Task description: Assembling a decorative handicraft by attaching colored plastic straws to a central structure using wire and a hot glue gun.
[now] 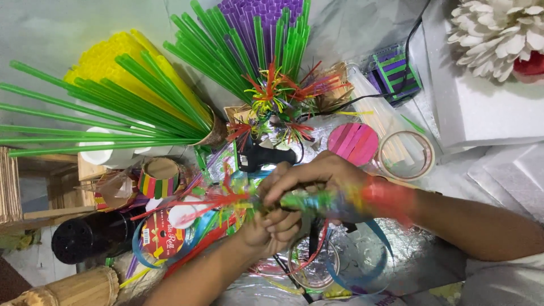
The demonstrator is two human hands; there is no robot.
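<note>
Two hands, left hand (272, 229) and right hand (317, 178), both grip one multicoloured straw bundle (249, 199); two tape rolls (407, 154) nearby.

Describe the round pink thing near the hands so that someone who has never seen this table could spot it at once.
Start at the big spray of green straws fanning across the top of the view, then drop down and right toward the right hand. Just above that hand lies a pink disc, beside a clear tape roll on its right. Unlike that see-through ring, the disc is solid and striped in lighter and darker pink.
</note>
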